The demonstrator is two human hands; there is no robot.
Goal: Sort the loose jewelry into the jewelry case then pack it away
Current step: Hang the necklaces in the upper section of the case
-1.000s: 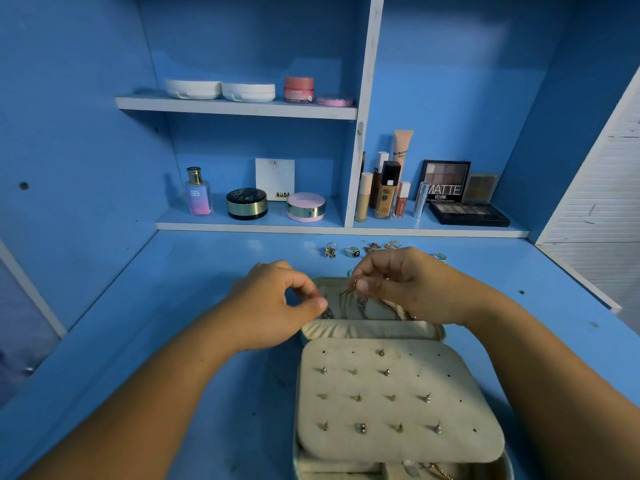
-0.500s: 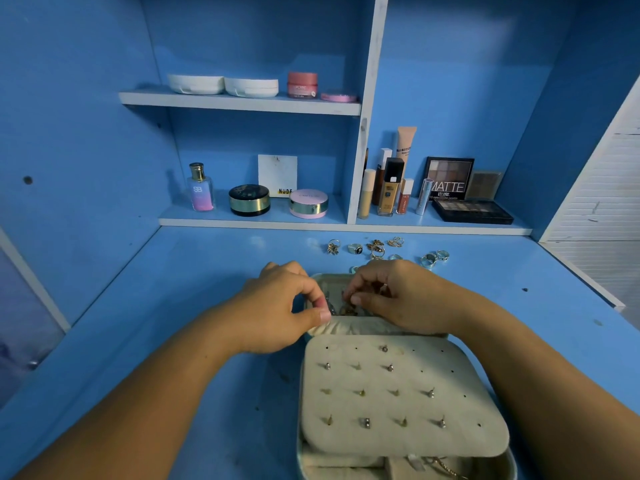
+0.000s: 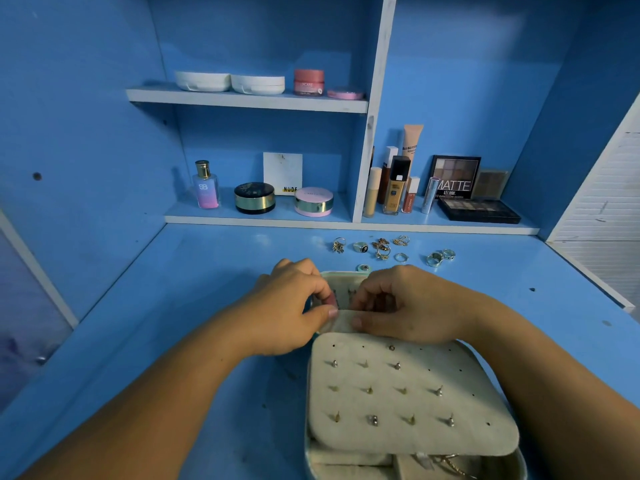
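Jewelry case [image 3: 341, 282] lies open near the bench's [image 3: 207, 289] front edge, right of centre, its stud panel [image 3: 478, 438] folded toward the front. Both hands are at the case's far half: left hand [image 3: 287, 306] with thumb and forefinger drawn together, right hand [image 3: 412, 303] with fingers curled in. I cannot tell what they grip. Loose rings [image 3: 381, 249] sit by the back edge.
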